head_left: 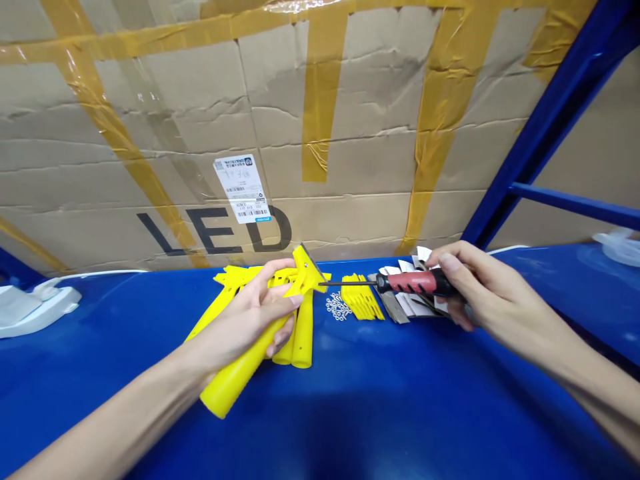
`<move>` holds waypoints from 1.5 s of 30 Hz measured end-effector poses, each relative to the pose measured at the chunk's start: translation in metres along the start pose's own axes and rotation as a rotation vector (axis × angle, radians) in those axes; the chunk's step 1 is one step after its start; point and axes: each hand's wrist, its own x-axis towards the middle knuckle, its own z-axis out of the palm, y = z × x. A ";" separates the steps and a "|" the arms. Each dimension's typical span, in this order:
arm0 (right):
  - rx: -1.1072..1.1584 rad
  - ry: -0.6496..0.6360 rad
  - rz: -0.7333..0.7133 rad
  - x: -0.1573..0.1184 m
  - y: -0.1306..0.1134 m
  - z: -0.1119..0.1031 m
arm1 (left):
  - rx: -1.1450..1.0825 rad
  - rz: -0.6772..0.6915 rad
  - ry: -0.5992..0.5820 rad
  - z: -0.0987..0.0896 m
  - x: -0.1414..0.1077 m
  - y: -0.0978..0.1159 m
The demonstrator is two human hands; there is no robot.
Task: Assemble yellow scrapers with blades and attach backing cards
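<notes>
My left hand (265, 310) is closed around a yellow scraper (227, 383), its handle slanting down to the left and its head up to the right. A dark blade edge and a screw show on the head. In my right hand (475, 280) is a screwdriver (413, 283) with a red and black handle, held level. Its shaft points left and the tip is at the scraper head; whether it touches a screw I cannot tell. Behind the left hand lie several more yellow scrapers (303, 333). Small metal screws (339, 307) and flat yellow pieces (361, 297) lie between the hands.
Paper-wrapped flat pieces (407, 303) lie behind the screwdriver. A large taped cardboard box (370, 133) stands along the back of the blue table (380, 413). A blue metal frame (540, 127) rises at right. A white object (37, 307) sits at far left, a clear plastic one (620, 245) at far right.
</notes>
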 end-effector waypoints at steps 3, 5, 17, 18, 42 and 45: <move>0.039 -0.051 -0.140 -0.002 -0.003 0.002 | 0.007 0.043 0.019 -0.003 0.000 0.001; 0.034 -0.040 -0.173 -0.004 -0.006 0.005 | 0.019 0.044 0.021 -0.004 0.001 0.001; -0.291 -0.029 -0.402 -0.004 -0.002 0.006 | 0.058 0.010 0.005 -0.005 0.004 0.001; -0.317 -0.038 -0.418 -0.005 -0.002 0.006 | 0.057 0.005 0.004 -0.004 0.004 0.000; 0.081 0.069 0.026 -0.002 -0.007 0.001 | -0.105 -0.104 -0.072 0.002 0.000 -0.004; 0.079 0.095 0.015 -0.002 -0.007 0.003 | -0.069 -0.112 -0.098 0.004 -0.001 -0.004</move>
